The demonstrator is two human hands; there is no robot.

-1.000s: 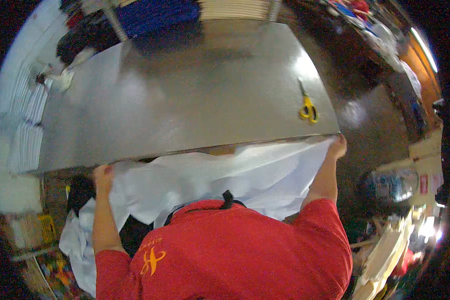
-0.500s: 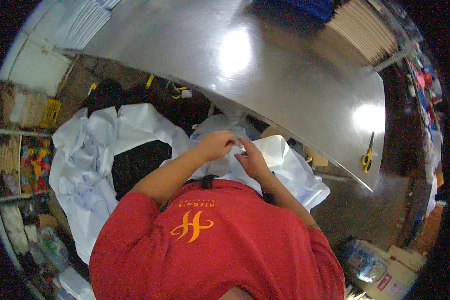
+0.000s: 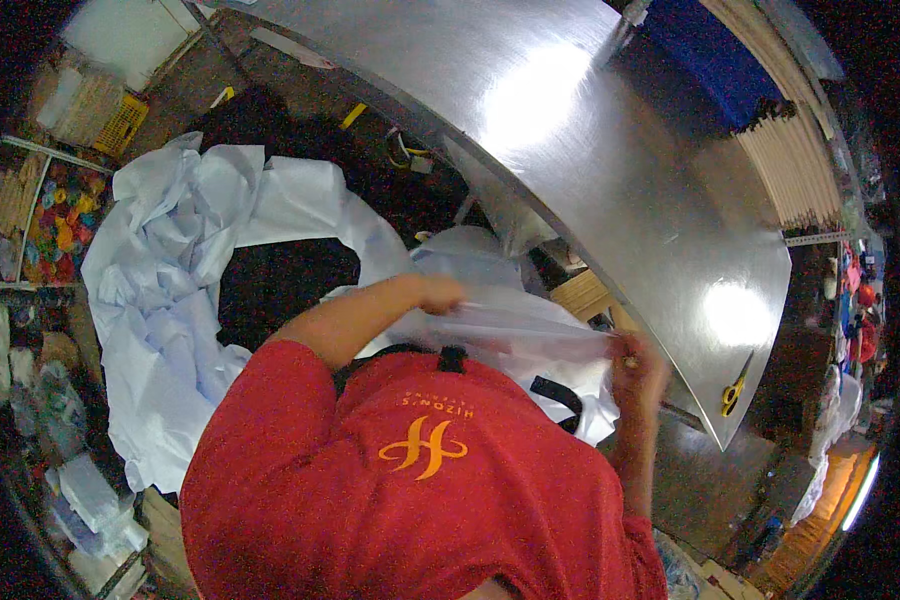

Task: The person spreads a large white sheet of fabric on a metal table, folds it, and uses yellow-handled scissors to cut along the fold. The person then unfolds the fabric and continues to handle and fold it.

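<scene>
A thin white sheet [image 3: 515,325], blurred by motion, stretches across my waist between my two hands. My left hand [image 3: 440,293] grips its left part with closed fingers, and my right hand [image 3: 638,365], smeared by movement, holds its right part beside the steel table edge. More crumpled white material [image 3: 150,310] lies in a loose loop at my left, around a dark area. Past my hands is the steel table [image 3: 660,170], with yellow-handled scissors [image 3: 732,395] near its right corner. A dark strap end [image 3: 560,395] shows below the stretched sheet.
Stacks of beige [image 3: 780,170] and blue folded goods [image 3: 730,75] stand beyond the table. Shelves of colourful small items [image 3: 60,225] and a yellow crate [image 3: 120,122] line the left. A cardboard piece [image 3: 580,297] sits below the table edge; bagged goods [image 3: 60,400] lie at lower left.
My hands were at the table edge, then came together at my waist; now they have spread apart, drawing the sheet between them. The view has turned, and the table appears further right.
</scene>
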